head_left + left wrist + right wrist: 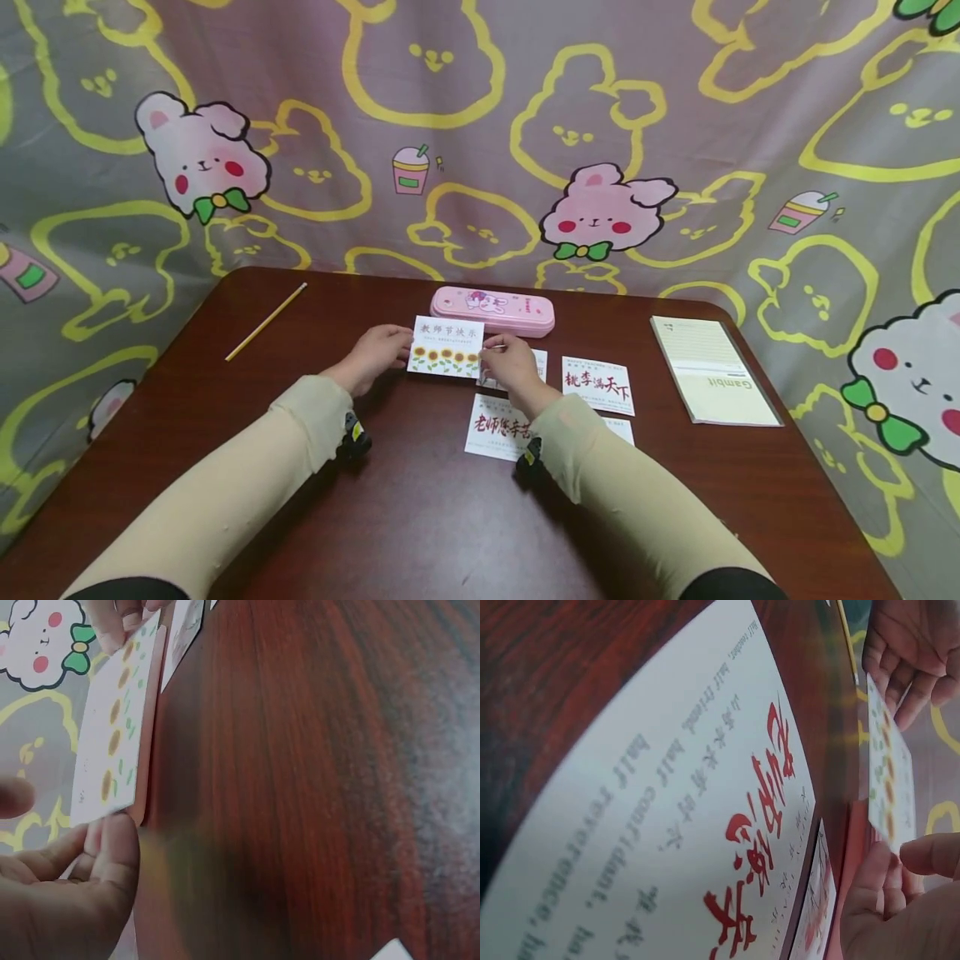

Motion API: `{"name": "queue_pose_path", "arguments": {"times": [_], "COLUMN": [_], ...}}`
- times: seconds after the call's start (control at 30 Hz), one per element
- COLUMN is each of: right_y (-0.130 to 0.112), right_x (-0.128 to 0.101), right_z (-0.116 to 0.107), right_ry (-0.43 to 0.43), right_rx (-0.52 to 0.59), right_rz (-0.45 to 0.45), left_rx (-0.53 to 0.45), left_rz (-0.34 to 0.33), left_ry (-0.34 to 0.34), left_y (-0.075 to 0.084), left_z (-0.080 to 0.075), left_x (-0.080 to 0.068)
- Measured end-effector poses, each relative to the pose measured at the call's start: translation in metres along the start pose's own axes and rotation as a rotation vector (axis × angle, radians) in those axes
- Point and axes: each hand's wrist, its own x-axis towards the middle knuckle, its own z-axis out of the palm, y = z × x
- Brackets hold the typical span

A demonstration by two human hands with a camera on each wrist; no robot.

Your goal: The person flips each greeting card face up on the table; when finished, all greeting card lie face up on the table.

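Observation:
A white card with a row of sunflowers and Chinese writing is held up above the table, tilted to face me. My left hand pinches its left edge, and my right hand pinches the right edge. In the left wrist view the left thumb and fingers meet at a corner of the card. Behind the card lies a pink pencil case, partly covered by it. A card with red writing lies below the right hand, and another lies to its right.
Two more cards show only in part, one behind the right hand and one behind the right sleeve. A notepad lies at the right, a yellow pencil at the back left. A patterned curtain hangs behind the table.

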Motion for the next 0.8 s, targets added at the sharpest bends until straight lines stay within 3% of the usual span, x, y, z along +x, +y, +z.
{"name": "queue_pose_path", "arguments": {"times": [0.27, 0.57, 0.67, 0.8], "right_y": [-0.005, -0.015, -0.016, -0.016], "right_x": [-0.009, -0.016, -0.016, -0.017], "right_z": [0.001, 0.005, 0.006, 0.007], "right_ry": [-0.122, -0.235, -0.256, -0.268], "right_rx": [0.017, 0.015, -0.012, -0.042], "right_rz": [0.043, 0.101, 0.103, 0.088], "left_rx": [0.162, 0.383, 0.409, 0.359], "left_rz": [-0.035, 0.043, 0.053, 0.043], "left_ry": [-0.019, -0.046, -0.057, -0.047], "left_y": [0.001, -0.001, -0.001, -0.002], "left_z": [-0.001, 0.006, 0.007, 0.005], "left_x": [-0.001, -0.007, -0.009, -0.012]}}
